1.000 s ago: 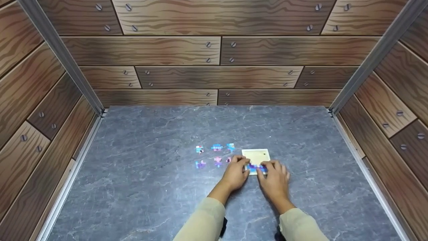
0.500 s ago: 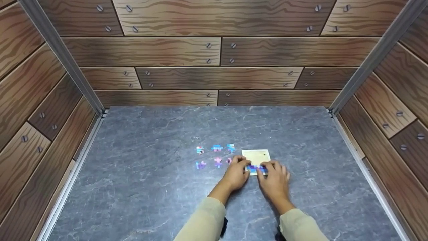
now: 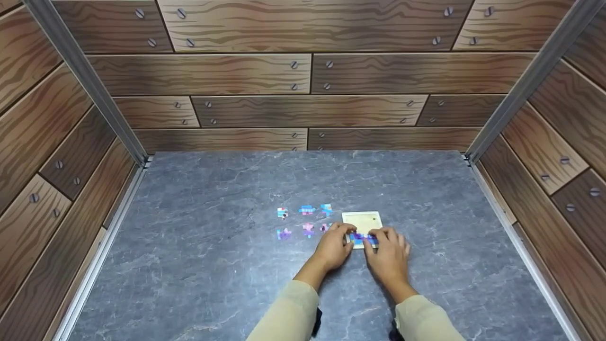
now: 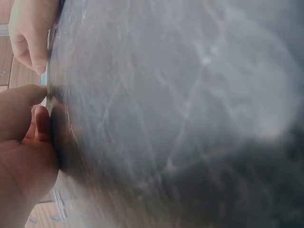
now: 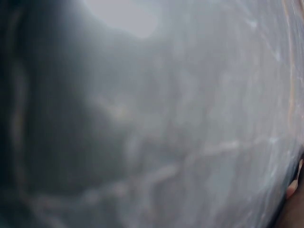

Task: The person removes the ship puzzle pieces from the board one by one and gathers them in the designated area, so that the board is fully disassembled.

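Observation:
A shallow cream puzzle tray (image 3: 361, 221) lies on the table, with blue and purple jigsaw pieces (image 3: 358, 238) along its near side. My left hand (image 3: 334, 246) holds the tray's left side, index finger bent over the rim and thumb at the near corner. In the left wrist view, the left thumb (image 4: 31, 94) touches the thin tray edge. At the near right part, my right hand (image 3: 392, 255) pinches at a piece between thumb and index finger. Fingers hide part of the pieces. The right wrist view shows mostly blurred tabletop.
Left of the tray lie several loose jigsaw pieces in two rows, among them a blue piece (image 3: 307, 210) and a pink-purple piece (image 3: 308, 229). The grey marbled table (image 3: 213, 265) is bounded by wood-patterned walls (image 3: 251, 110) at the back and sides.

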Demonstrator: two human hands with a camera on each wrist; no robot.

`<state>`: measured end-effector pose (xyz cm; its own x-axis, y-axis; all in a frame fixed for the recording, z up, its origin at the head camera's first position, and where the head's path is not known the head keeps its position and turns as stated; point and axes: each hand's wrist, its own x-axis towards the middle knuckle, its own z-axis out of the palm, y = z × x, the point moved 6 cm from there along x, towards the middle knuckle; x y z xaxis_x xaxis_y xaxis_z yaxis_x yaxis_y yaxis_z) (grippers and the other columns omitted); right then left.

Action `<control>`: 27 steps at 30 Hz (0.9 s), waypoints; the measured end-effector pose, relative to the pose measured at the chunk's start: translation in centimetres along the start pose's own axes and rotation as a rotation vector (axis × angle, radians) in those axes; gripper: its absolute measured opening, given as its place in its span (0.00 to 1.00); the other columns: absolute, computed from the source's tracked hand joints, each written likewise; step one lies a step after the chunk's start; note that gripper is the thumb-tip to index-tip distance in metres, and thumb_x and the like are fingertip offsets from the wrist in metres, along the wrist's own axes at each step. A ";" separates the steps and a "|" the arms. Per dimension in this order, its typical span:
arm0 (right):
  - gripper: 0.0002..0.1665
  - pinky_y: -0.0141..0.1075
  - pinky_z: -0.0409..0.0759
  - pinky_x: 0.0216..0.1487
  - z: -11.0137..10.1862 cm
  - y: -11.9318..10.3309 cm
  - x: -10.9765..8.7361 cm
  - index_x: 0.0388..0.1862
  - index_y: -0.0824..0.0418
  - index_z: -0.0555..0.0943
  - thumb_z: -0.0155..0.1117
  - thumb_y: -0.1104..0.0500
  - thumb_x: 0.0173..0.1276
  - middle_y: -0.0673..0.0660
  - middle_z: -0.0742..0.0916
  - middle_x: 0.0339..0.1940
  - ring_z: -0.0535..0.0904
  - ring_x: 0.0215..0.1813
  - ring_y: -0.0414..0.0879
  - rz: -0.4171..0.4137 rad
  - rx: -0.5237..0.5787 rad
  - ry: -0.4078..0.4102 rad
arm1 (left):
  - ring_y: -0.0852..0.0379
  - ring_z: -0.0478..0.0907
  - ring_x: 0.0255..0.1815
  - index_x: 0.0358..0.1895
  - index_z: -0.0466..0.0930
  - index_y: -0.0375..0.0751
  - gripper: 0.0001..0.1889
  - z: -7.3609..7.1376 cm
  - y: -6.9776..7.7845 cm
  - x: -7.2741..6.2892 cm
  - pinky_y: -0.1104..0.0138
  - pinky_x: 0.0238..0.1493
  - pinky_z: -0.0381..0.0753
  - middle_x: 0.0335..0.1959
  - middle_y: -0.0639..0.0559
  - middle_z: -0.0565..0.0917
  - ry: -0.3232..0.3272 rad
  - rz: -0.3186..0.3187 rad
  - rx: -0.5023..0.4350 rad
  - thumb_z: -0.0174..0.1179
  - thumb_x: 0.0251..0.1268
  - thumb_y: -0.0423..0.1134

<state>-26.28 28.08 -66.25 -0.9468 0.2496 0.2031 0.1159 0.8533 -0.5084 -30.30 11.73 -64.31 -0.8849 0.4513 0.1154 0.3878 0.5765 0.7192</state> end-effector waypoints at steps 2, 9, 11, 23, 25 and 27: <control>0.19 0.64 0.66 0.70 0.0 0.0 0.0 0.58 0.55 0.87 0.71 0.47 0.77 0.59 0.83 0.62 0.74 0.65 0.61 -0.002 0.000 0.005 | 0.61 0.80 0.41 0.65 0.82 0.43 0.21 0.0 0.0 0.0 0.70 0.49 0.81 0.57 0.47 0.85 0.004 0.012 0.003 0.69 0.71 0.31; 0.18 0.63 0.65 0.70 0.0 0.0 0.1 0.58 0.55 0.87 0.71 0.47 0.76 0.58 0.83 0.61 0.74 0.63 0.61 -0.008 -0.001 0.021 | 0.61 0.80 0.41 0.62 0.81 0.43 0.21 0.1 -0.3 0.1 0.70 0.50 0.80 0.54 0.47 0.85 0.012 -0.002 -0.029 0.72 0.69 0.32; 0.18 0.63 0.65 0.71 0.0 0.0 0.1 0.58 0.55 0.87 0.71 0.47 0.76 0.58 0.83 0.60 0.74 0.63 0.61 -0.008 0.000 0.026 | 0.60 0.81 0.42 0.61 0.80 0.44 0.21 0.1 -0.3 0.1 0.70 0.48 0.80 0.53 0.47 0.85 0.011 -0.011 -0.048 0.72 0.68 0.31; 0.17 0.63 0.66 0.69 -0.2 -0.2 0.0 0.56 0.56 0.88 0.72 0.50 0.74 0.60 0.84 0.58 0.75 0.62 0.62 -0.034 -0.001 0.069 | 0.60 0.81 0.40 0.59 0.79 0.46 0.19 0.2 -0.3 0.2 0.70 0.46 0.79 0.52 0.47 0.87 0.032 -0.016 -0.050 0.72 0.68 0.31; 0.17 0.63 0.65 0.70 -0.2 -0.2 0.0 0.56 0.56 0.87 0.72 0.49 0.75 0.59 0.84 0.58 0.75 0.62 0.61 -0.029 0.000 0.059 | 0.61 0.80 0.41 0.60 0.79 0.47 0.19 0.3 -0.3 0.2 0.70 0.45 0.78 0.51 0.48 0.87 0.030 -0.024 -0.046 0.71 0.69 0.31; 0.17 0.62 0.65 0.71 -0.2 -0.2 0.0 0.56 0.55 0.87 0.72 0.48 0.75 0.59 0.84 0.59 0.75 0.62 0.61 -0.026 -0.001 0.055 | 0.61 0.80 0.41 0.61 0.80 0.47 0.19 0.3 -0.3 0.1 0.70 0.46 0.78 0.50 0.49 0.88 0.030 -0.029 -0.040 0.70 0.70 0.31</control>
<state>-26.23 27.99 -66.02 -0.9316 0.2523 0.2619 0.0920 0.8602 -0.5015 -30.45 11.81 -64.71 -0.9030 0.4141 0.1143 0.3520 0.5610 0.7493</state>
